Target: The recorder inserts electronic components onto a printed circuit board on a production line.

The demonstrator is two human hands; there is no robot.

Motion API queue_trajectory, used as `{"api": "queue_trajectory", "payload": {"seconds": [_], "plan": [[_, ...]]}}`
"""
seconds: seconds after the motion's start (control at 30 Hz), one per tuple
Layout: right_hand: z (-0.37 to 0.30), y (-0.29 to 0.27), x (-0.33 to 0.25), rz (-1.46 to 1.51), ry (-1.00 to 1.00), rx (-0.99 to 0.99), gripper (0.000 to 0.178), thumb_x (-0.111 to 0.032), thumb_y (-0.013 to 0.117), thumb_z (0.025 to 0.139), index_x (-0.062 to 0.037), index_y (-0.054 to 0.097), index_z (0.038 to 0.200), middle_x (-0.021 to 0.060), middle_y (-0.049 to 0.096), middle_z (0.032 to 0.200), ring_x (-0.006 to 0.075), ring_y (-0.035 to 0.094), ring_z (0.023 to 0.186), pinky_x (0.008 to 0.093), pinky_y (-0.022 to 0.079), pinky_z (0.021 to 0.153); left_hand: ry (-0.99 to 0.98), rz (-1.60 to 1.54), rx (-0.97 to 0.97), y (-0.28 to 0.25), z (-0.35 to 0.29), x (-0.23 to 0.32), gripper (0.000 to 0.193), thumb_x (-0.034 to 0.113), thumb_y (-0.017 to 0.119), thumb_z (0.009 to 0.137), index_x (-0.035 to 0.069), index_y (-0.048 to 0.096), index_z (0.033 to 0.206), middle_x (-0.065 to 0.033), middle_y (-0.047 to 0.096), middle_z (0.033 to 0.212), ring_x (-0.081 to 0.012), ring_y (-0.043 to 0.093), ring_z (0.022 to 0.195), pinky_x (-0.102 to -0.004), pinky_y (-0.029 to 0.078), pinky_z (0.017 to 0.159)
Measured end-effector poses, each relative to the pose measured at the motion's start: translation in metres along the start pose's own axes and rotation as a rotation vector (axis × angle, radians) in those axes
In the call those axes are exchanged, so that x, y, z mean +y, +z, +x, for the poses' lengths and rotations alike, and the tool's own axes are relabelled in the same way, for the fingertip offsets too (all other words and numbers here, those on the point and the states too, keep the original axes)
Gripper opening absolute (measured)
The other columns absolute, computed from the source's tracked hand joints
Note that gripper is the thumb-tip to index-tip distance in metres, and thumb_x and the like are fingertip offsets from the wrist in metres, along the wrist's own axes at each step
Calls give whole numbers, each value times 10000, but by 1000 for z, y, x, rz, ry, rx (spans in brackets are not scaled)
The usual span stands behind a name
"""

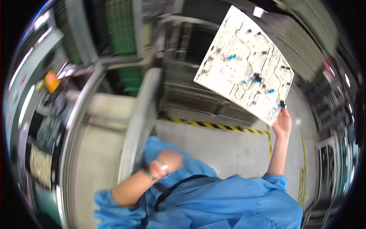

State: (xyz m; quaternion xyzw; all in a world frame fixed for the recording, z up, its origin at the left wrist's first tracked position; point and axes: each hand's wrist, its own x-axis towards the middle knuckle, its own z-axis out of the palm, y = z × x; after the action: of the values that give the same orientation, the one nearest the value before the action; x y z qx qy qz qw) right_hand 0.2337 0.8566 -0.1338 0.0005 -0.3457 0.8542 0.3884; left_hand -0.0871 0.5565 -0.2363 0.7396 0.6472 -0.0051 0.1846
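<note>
A large white circuit board (244, 65) with blue and black components and dark traces is held up at the upper right, tilted. My right hand (282, 121) pinches its lower right corner, with the arm stretched forward. My left hand (169, 162) is in front of my body, over the blue clothing and close to the metal rail (143, 114). Motion smears its fingers, so their pose is unclear. A wristband (151, 175) circles that wrist. I see nothing in the left hand.
Beyond the board stand dark metal racks (183, 95) and stacked grey-green trays (299, 45). Yellow-black tape (213, 125) marks the floor. At left runs a long conveyor-like bench (103, 152), with an orange-yellow object (52, 81) and machinery past it. More equipment (331, 156) lines the right.
</note>
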Motion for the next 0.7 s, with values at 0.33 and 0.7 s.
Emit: {"api": "queue_trajectory", "payload": {"seconds": [0.33,0.7], "plan": [[129,144,246,-54,506,-67,339,-128,413,928,63,445,1205,188,521,1216,284,524,1106,409,403,974,619,-379,-306,172,138,-63,222,180,493,862,1,621,890,-203,604,890,-361,573,711,-492,468,605],[206,231,420,-47,512,-326,293,38,477,836,96,480,1123,171,526,1170,264,488,1139,392,356,1034,-296,-155,-244,54,95,6,330,344,532,814,190,645,1083,-60,628,1094,-239,582,1004,-509,398,812]]}}
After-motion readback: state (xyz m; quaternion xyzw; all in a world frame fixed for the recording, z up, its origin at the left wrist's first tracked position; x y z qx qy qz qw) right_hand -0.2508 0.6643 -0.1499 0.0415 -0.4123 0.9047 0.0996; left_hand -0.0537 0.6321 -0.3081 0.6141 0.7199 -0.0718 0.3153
